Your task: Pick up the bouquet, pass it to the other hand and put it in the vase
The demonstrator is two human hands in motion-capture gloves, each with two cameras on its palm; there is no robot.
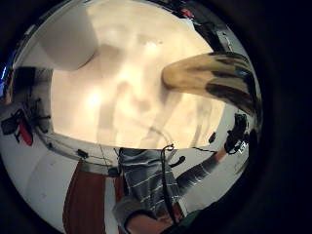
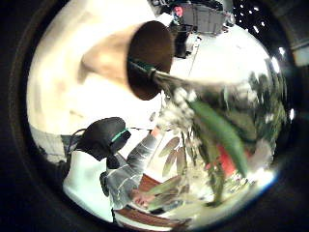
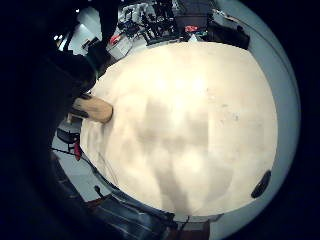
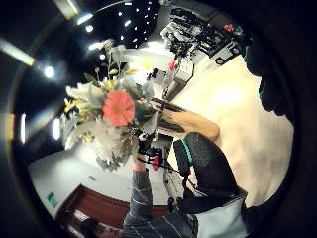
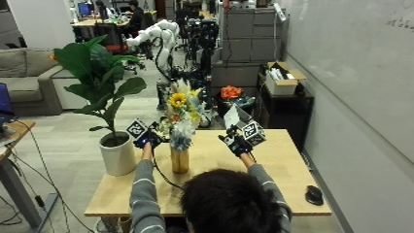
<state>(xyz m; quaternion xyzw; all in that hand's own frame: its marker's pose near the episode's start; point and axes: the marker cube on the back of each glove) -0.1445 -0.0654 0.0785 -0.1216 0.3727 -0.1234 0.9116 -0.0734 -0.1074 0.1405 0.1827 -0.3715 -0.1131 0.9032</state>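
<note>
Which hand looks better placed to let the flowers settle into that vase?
The left hand: it is beside the mixed flower bouquet standing in the tan cylindrical vase. The right hand hovers apart over the wooden table.

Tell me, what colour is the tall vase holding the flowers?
Golden tan vase, best seen in the outside view.

Bouquet [image 5: 180, 112] upright in vase [image 5: 180, 160] on table [image 5: 284, 189], between raised left hand [image 5: 147, 139] and right hand [image 5: 235, 143].

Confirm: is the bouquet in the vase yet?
In: the bouquet stands upright with its stems down inside the vase on the table.
</note>
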